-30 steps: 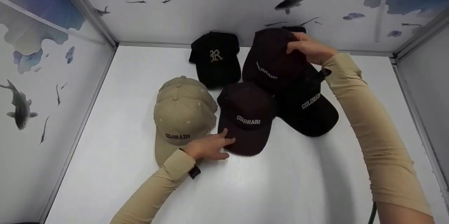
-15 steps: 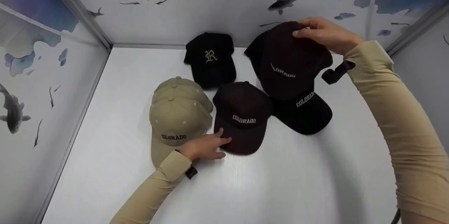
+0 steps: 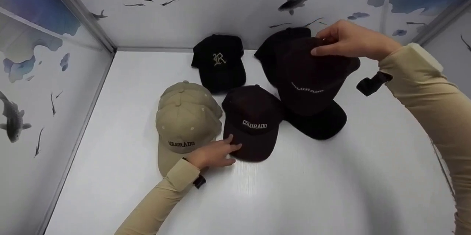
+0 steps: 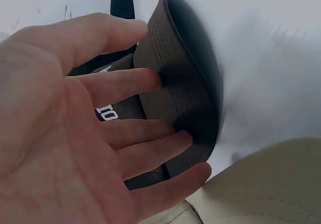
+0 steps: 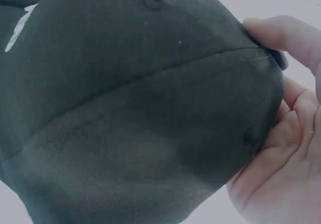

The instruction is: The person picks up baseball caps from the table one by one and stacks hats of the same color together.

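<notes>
My right hand pinches the crown of a dark maroon cap lettered COLORADO, which is above a black cap on the right. In the right wrist view, the thumb lies on the outside of the held cap by its top, with the other fingers behind it. My left hand has its fingers extended over the brim of a second maroon cap. The left wrist view shows these fingers spread against that brim. Stacked tan caps sit beside the left hand, their brim partly covered.
A black cap with a gold R lies at the back, near the rear wall. More black fabric shows behind the held cap. The white table is bounded by printed side walls.
My right hand has moved to the right with the maroon cap, uncovering black fabric behind it and now hiding the lower black cap's lettering. The left hand stays at the second maroon cap's brim.
</notes>
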Action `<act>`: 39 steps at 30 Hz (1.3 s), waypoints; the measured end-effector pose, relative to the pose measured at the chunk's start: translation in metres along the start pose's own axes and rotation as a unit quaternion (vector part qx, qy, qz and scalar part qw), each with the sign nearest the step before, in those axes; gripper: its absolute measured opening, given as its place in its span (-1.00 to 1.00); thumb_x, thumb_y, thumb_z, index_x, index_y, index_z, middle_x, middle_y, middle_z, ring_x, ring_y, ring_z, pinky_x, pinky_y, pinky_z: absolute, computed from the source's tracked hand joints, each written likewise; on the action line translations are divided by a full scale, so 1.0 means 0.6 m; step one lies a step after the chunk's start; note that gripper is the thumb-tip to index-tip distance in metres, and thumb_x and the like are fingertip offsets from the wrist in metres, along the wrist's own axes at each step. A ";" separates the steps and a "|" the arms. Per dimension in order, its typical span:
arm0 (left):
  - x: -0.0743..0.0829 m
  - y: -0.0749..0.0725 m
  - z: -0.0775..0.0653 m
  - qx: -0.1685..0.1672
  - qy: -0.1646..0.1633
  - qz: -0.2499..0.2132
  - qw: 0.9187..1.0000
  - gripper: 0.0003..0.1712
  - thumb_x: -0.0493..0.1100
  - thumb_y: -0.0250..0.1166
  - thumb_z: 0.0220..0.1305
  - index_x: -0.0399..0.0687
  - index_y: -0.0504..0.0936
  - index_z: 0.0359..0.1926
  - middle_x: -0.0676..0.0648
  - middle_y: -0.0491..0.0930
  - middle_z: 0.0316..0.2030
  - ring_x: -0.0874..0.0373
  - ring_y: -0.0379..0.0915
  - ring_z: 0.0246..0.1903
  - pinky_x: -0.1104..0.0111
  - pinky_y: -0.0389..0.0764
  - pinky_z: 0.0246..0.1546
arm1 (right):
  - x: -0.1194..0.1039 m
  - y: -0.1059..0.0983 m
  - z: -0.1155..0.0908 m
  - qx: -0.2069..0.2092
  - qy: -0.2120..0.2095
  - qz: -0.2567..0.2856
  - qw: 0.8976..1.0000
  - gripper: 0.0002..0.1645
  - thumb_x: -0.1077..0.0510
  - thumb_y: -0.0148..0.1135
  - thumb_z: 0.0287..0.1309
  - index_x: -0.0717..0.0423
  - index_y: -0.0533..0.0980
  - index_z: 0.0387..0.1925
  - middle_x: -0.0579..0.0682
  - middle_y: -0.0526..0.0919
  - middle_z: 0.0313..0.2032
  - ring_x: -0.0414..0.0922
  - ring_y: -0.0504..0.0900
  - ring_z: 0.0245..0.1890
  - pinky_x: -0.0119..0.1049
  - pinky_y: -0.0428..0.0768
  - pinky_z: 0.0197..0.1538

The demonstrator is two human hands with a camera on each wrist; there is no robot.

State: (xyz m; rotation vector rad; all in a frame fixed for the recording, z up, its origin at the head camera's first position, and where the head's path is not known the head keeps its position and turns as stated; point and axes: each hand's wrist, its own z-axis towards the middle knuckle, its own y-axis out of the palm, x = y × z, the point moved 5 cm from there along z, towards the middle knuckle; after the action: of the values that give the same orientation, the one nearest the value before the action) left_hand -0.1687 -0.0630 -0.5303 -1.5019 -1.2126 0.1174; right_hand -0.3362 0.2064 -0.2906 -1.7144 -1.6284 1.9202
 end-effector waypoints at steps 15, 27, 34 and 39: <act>-0.002 0.003 -0.003 0.070 0.035 -0.007 0.997 -0.48 -0.22 0.20 0.32 -0.27 0.45 0.28 -0.59 0.16 0.25 -0.16 0.56 -0.13 0.15 0.53 -0.03 | -0.070 0.106 -0.013 -0.108 -0.114 -0.034 0.987 -0.78 0.11 0.21 0.31 0.12 0.48 -0.44 -0.16 0.37 -0.63 -0.26 0.38 -0.66 -0.39 0.38 -0.58; 0.024 -0.005 -0.060 0.154 0.105 0.054 0.981 -0.69 -0.28 0.22 0.28 -0.35 0.58 0.01 -0.26 0.57 -0.01 -0.06 0.54 -0.04 0.19 0.53 -0.03 | -0.093 0.238 0.004 -0.115 -0.173 0.018 0.978 -0.82 0.12 0.10 0.38 0.11 0.40 -0.34 -0.16 0.31 -0.53 -0.20 0.35 -0.53 -0.32 0.36 -0.39; 0.036 -0.010 -0.088 0.174 0.089 0.114 0.974 -0.85 -0.27 0.22 0.26 -0.22 0.65 -0.20 -0.11 0.64 -0.32 0.07 0.58 -0.38 0.27 0.56 -0.40 | -0.085 0.295 0.028 -0.150 -0.149 0.101 0.972 -0.80 0.09 0.02 0.43 0.15 0.42 -0.24 -0.09 0.39 -0.43 -0.16 0.41 -0.41 -0.27 0.41 -0.25; 0.038 -0.005 -0.088 0.156 0.083 0.117 0.977 -0.91 -0.24 0.25 0.27 -0.18 0.62 -0.27 -0.06 0.59 -0.41 0.15 0.52 -0.48 0.32 0.51 -0.50 | -0.040 0.323 0.063 -0.170 -0.086 0.149 0.970 -0.72 0.03 -0.02 0.45 0.17 0.46 -0.10 -0.04 0.48 -0.28 -0.13 0.47 -0.24 -0.24 0.43 -0.11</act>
State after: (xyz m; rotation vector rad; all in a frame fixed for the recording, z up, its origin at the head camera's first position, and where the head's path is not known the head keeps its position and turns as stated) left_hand -0.1254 -0.0829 -0.4977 -1.3421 -0.8376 0.3200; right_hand -0.2515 0.0847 -0.4230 -2.0769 -1.9562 2.0632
